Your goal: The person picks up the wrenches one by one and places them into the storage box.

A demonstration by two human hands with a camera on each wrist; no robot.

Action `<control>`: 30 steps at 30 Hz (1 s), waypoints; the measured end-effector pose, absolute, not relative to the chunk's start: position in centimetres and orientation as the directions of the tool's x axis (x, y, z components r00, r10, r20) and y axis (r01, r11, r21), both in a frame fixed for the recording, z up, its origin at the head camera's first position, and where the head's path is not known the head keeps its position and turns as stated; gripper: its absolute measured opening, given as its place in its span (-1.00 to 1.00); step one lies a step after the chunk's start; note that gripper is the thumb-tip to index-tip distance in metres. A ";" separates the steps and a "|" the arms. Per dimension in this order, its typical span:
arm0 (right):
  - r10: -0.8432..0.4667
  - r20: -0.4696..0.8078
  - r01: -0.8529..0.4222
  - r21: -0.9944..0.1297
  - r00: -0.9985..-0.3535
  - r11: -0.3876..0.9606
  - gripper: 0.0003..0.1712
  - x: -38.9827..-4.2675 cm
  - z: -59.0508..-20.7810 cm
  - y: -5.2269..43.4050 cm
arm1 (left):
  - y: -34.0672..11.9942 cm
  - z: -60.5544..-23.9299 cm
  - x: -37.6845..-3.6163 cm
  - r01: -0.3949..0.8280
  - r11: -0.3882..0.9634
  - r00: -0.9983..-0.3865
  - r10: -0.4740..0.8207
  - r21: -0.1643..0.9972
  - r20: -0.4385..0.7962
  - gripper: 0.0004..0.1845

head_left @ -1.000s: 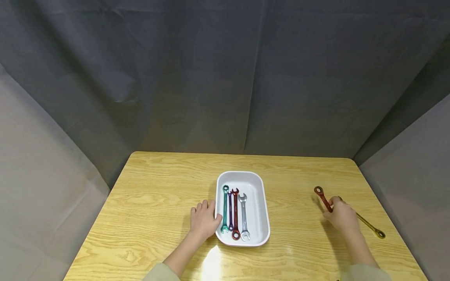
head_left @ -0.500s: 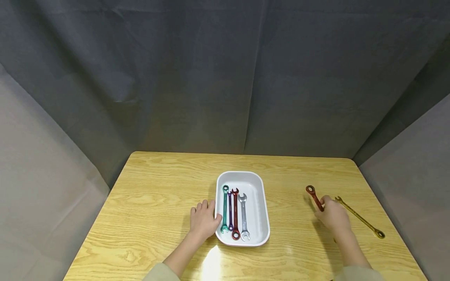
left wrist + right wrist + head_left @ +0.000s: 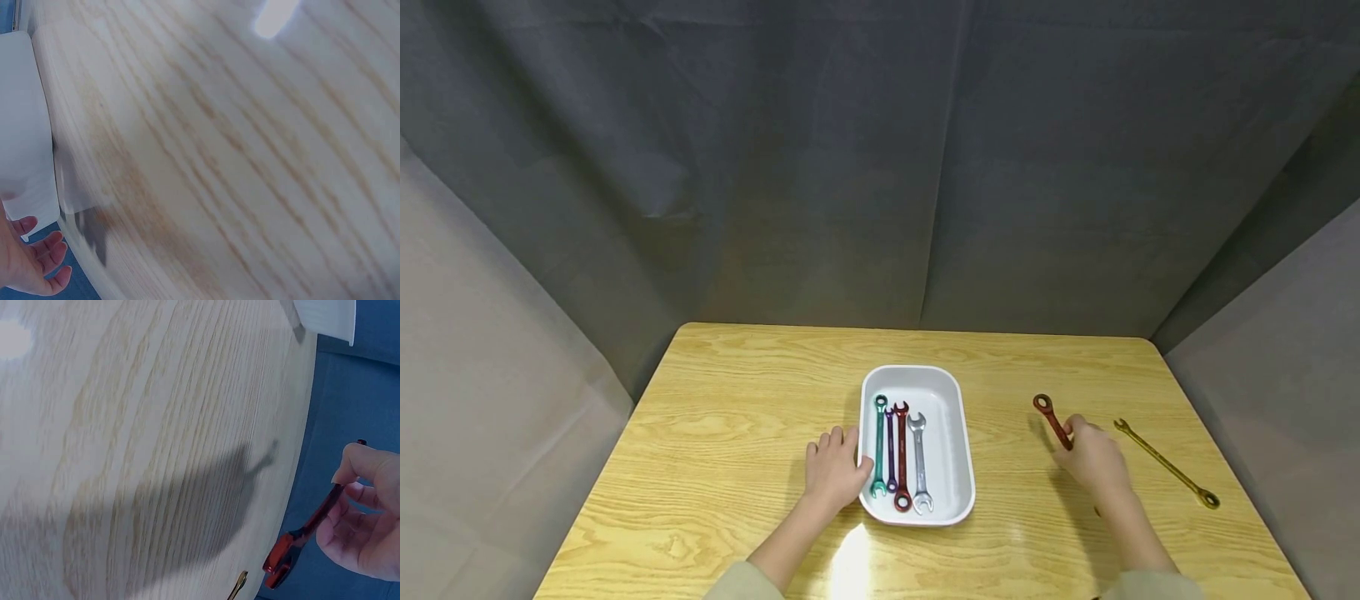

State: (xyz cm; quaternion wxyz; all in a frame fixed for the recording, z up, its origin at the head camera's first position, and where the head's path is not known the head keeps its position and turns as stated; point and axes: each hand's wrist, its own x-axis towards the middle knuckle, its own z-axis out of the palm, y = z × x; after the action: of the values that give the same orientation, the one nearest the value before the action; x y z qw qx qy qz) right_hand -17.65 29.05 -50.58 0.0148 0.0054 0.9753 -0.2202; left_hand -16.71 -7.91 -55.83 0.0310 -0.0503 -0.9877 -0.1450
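My right hand (image 3: pixel 1092 454) pinches a red combination wrench (image 3: pixel 1052 422) between thumb and fingers, its ring end pointing away. In the right wrist view the wrench (image 3: pixel 315 519) slants above the table, open jaw end toward the camera and a shadow below. My left hand (image 3: pixel 835 469) holds the left wall of a white tray (image 3: pixel 955 450), thumb over the rim and fingers outside. Inside the tray, side by side, lie a green wrench (image 3: pixel 880 446), a purple wrench (image 3: pixel 891 450), a dark red wrench (image 3: pixel 902 458) and a silver open-end wrench (image 3: pixel 920 462).
A gold combination wrench (image 3: pixel 1167 463) lies diagonally on the wooden table (image 3: pixel 730 400), right of my right hand. A small gold tip (image 3: pixel 1097 510) shows beside my right forearm, which hides the rest. Grey cloth (image 3: pixel 812 208) hangs behind the table and at both sides.
My right hand has moved left with the red wrench, away from the gold wrench, which now shows whole. The left hand and tray have stayed in place.
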 end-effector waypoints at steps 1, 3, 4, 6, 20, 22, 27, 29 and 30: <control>0.002 -0.029 0.015 -0.429 -1.000 0.903 -0.62 -17.6 -50.5 28.8 | -7.9 -55.8 -16.7 0.108 0.953 -0.993 0.090 0.283 0.075 -0.49; -0.002 -0.030 0.011 -0.434 -1.000 0.901 -0.62 -17.6 -50.4 28.4 | -7.9 -55.9 -16.7 0.106 0.953 -0.993 0.089 0.283 0.074 -0.49; -0.003 -0.029 0.010 -0.436 -1.000 0.900 -0.62 -17.6 -50.3 28.2 | -7.9 -55.9 -16.7 0.106 0.953 -0.993 0.089 0.283 0.075 -0.49; -0.010 -0.024 0.002 -0.438 -1.000 0.899 -0.62 -17.6 -50.2 27.9 | -7.9 -55.9 -16.7 0.107 0.954 -0.993 0.089 0.282 0.076 -0.49; -0.033 0.018 -0.038 -0.440 -0.999 0.897 -0.67 -17.8 -49.7 25.9 | -7.9 -55.9 -16.8 0.115 0.955 -0.992 0.094 0.275 0.088 -0.50; -0.037 0.033 -0.048 -0.437 -0.999 0.898 -0.67 -17.8 -49.6 25.6 | -7.9 -55.9 -16.8 0.114 0.954 -0.992 0.094 0.276 0.087 -0.50; -0.043 0.056 -0.063 -0.439 -0.997 0.896 -0.68 -17.9 -49.4 24.7 | -7.9 -55.8 -16.7 0.114 0.954 -0.992 0.094 0.277 0.086 -0.51; -0.044 0.061 -0.067 -0.447 -0.997 0.892 -0.68 -18.0 -49.3 24.3 | -7.8 -55.8 -16.7 0.113 0.955 -0.992 0.093 0.274 0.086 -0.51; -0.044 0.061 -0.067 -0.453 -0.997 0.889 -0.68 -18.1 -49.2 24.1 | -7.8 -55.8 -16.7 0.112 0.956 -0.992 0.092 0.273 0.087 -0.51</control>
State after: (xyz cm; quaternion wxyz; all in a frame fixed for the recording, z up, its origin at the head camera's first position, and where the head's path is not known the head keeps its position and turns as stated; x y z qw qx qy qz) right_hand -18.09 24.10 -49.24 -0.0244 -0.0284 0.9716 -0.2336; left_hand -16.69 -7.81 -55.75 0.0365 -0.0516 -0.9881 -0.1399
